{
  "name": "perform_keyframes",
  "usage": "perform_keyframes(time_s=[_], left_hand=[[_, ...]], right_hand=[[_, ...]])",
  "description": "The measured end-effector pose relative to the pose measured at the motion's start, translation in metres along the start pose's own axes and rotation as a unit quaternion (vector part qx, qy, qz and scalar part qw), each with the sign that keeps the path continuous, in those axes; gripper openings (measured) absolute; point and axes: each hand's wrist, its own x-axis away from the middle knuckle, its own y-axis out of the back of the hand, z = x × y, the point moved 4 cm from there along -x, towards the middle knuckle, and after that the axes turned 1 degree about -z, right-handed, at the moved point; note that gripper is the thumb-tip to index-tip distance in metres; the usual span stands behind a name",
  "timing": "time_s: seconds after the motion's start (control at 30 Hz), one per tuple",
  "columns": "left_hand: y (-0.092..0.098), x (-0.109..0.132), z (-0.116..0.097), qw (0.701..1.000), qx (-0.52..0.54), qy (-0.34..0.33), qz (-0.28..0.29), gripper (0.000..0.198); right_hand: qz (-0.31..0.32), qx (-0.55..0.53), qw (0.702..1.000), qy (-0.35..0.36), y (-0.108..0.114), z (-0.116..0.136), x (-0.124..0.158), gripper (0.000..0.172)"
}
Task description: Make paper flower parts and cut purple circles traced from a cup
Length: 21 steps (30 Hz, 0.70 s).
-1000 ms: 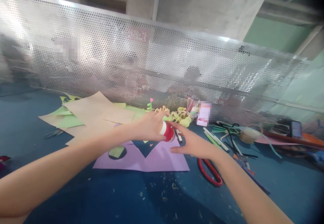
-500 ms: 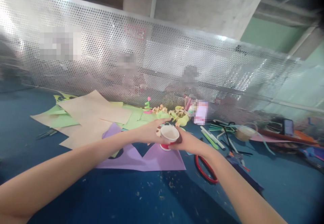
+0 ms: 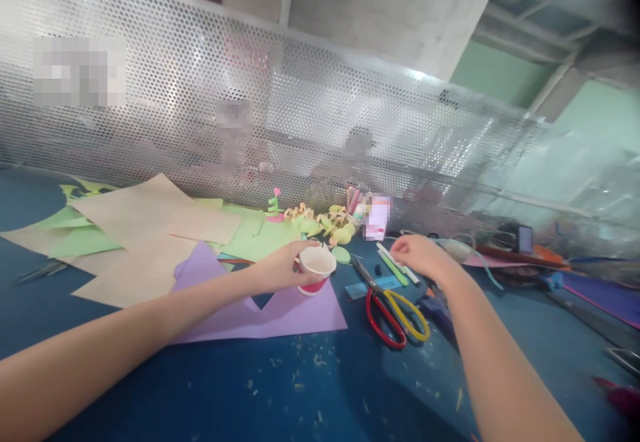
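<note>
My left hand point(image 3: 293, 265) is closed round the side of a paper cup point(image 3: 316, 281), white inside with red on its lower part. The cup is upright, its mouth tipped a little toward me, over a sheet of purple paper point(image 3: 295, 315). My right hand point(image 3: 415, 253) is at a white pen-like stick point(image 3: 411, 275), its fingers curled together. Whether anything is between those fingertips is hidden. A green stick point(image 3: 395, 269) lies beside the white one. Scissors point(image 3: 385, 302) with one red and one yellow handle lie in front, over a blue strip point(image 3: 355, 290).
Beige paper sheets point(image 3: 145, 219) and green paper point(image 3: 245, 232) overlap at the left. Yellow-green paper pieces point(image 3: 343, 229) and a phone with a lit screen point(image 3: 377, 219) are at the back, before a perforated metal screen point(image 3: 300, 115). Clutter lies at the right.
My right hand has let go of the cup and moved right to the sticks, uncovering the scissors. My left hand still holds the cup. The view has shifted to the right.
</note>
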Motion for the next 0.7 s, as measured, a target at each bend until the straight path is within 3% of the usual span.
perform_keyframes(time_s=[0.13, 0.27, 0.5, 0.6, 0.7], left_hand=[[-0.002, -0.002, -0.001, 1.000, 0.014, 0.000, -0.008, 0.069], [-0.002, -0.001, -0.004, 1.000, 0.006, -0.008, -0.012, 0.067], [-0.003, -0.001, -0.004, 1.000, -0.001, 0.004, -0.015, 0.070], [-0.004, 0.000, -0.004, 1.000, 0.000, -0.003, -0.012, 0.067], [-0.004, 0.001, -0.003, 1.000, 0.007, -0.013, -0.006, 0.062]], right_hand=[[-0.045, 0.075, 0.993, -0.082, 0.004, -0.031, -0.007, 0.014], [-0.026, 0.064, 0.996, -0.062, -0.016, -0.030, -0.011, 0.019], [-0.029, -0.058, 0.991, 0.117, -0.058, 0.036, -0.007, 0.023], [-0.020, -0.079, 0.983, 0.164, -0.080, 0.065, -0.001, 0.037], [-0.008, -0.093, 0.979, 0.180, -0.093, 0.078, 0.003, 0.036]])
